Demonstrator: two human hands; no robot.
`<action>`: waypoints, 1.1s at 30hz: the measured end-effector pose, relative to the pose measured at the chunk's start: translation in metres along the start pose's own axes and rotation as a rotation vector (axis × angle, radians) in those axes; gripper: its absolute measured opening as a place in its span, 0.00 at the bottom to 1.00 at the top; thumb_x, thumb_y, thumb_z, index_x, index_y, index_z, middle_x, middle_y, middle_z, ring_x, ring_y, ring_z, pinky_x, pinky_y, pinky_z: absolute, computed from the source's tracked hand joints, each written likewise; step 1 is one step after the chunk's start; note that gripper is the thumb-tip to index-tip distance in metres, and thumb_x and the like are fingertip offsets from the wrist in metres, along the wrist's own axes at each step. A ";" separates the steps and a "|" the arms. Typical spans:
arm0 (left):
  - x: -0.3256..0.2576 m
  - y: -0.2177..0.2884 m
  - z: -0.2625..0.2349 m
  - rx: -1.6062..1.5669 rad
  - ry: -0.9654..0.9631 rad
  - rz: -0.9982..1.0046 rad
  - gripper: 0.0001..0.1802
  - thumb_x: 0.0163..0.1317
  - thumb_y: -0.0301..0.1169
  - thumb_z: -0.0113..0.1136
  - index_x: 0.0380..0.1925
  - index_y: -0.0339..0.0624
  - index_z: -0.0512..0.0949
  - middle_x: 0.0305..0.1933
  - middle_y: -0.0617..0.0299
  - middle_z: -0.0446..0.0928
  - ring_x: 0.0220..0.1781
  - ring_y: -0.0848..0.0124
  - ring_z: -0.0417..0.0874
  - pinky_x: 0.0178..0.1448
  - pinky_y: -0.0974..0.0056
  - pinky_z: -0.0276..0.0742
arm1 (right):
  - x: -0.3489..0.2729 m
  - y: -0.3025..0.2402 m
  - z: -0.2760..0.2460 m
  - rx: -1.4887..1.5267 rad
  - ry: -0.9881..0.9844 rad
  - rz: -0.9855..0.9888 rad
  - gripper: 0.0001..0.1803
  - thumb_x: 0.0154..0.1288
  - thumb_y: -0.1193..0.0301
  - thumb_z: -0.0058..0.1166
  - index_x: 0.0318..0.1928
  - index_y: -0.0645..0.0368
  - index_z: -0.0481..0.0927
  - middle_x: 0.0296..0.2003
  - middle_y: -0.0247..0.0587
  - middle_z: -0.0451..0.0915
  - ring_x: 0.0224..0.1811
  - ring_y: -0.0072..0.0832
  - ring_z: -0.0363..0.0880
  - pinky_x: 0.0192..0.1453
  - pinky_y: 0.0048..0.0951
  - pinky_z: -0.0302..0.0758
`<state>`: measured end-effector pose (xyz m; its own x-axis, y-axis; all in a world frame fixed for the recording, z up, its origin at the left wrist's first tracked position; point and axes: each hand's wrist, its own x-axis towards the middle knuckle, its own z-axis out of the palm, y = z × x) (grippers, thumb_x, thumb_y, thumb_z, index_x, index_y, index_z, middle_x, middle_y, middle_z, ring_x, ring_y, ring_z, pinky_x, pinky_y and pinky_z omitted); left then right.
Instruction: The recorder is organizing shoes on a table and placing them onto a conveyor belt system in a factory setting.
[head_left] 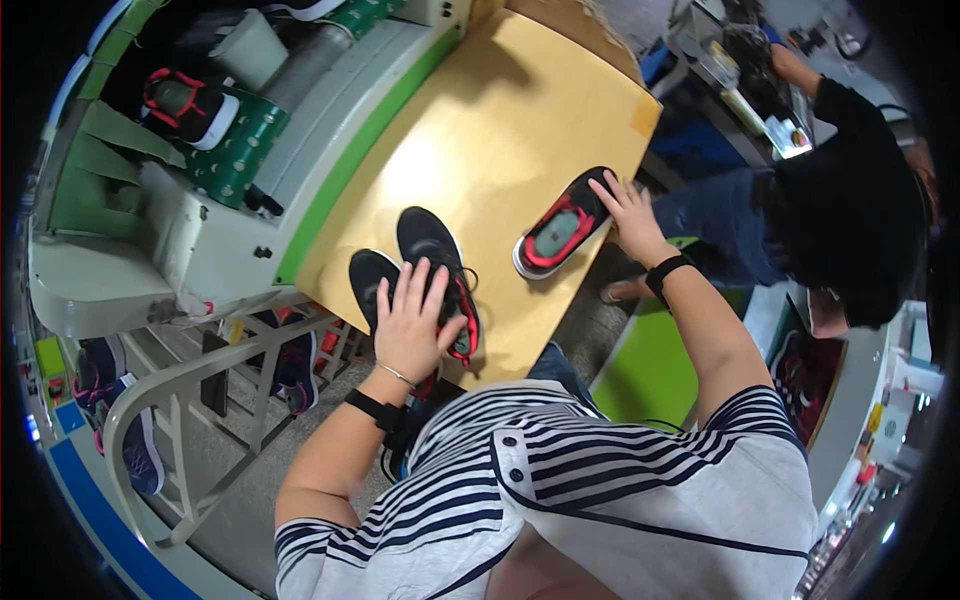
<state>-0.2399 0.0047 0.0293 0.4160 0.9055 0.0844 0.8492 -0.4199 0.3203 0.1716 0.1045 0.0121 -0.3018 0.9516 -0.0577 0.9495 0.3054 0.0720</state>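
My left hand (pixel 410 325) lies on two black sneakers at the near left part of a wooden tabletop (pixel 430 130), its fingers spread over them. The inner black sneaker (pixel 425 235) shows a red lining and a loose lace. Beside it, the outer black sneaker (pixel 371 275) is partly covered by the hand. Over to the right, a third sneaker (pixel 556 236), black with red collar, grey insole and white sole, sits near the table's right edge. My right hand (pixel 635 222) touches that sneaker's toe with its fingers stretched out and apart.
Left of the table stands a machine with a green roller (pixel 225 165), and a black-red sneaker (pixel 185 108) rests on it. Lower left is a metal rack (pixel 165 410) with several shoes. Another person (pixel 840 200) stands close on the right by a cluttered bench.
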 end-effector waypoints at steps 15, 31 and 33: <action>0.000 0.006 0.005 -0.070 0.093 0.016 0.41 0.64 0.52 0.62 0.72 0.43 0.64 0.71 0.48 0.67 0.67 0.54 0.72 0.69 0.52 0.64 | -0.048 -0.156 0.014 1.208 0.044 0.241 0.53 0.51 0.76 0.63 0.77 0.55 0.50 0.65 0.55 0.68 0.67 0.39 0.69 0.71 0.31 0.65; -0.003 0.007 0.006 -0.071 0.131 0.004 0.39 0.63 0.50 0.63 0.70 0.45 0.66 0.69 0.51 0.69 0.64 0.57 0.75 0.64 0.56 0.69 | -0.074 -0.182 -0.044 0.372 0.247 -0.140 0.07 0.56 0.72 0.62 0.35 0.57 0.81 0.43 0.40 0.75 0.50 0.42 0.75 0.56 0.42 0.70; -0.003 0.006 0.005 -0.068 0.126 0.005 0.39 0.63 0.50 0.63 0.70 0.45 0.66 0.69 0.51 0.69 0.64 0.57 0.75 0.64 0.55 0.69 | -0.072 -0.169 -0.043 0.554 0.176 -0.066 0.10 0.58 0.74 0.62 0.41 0.58 0.82 0.45 0.44 0.76 0.46 0.45 0.76 0.52 0.42 0.74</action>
<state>-0.2347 -0.0011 0.0260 0.3724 0.9058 0.2023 0.8213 -0.4231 0.3826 0.0293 -0.0141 0.0470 -0.3268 0.9367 0.1258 0.8171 0.3469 -0.4604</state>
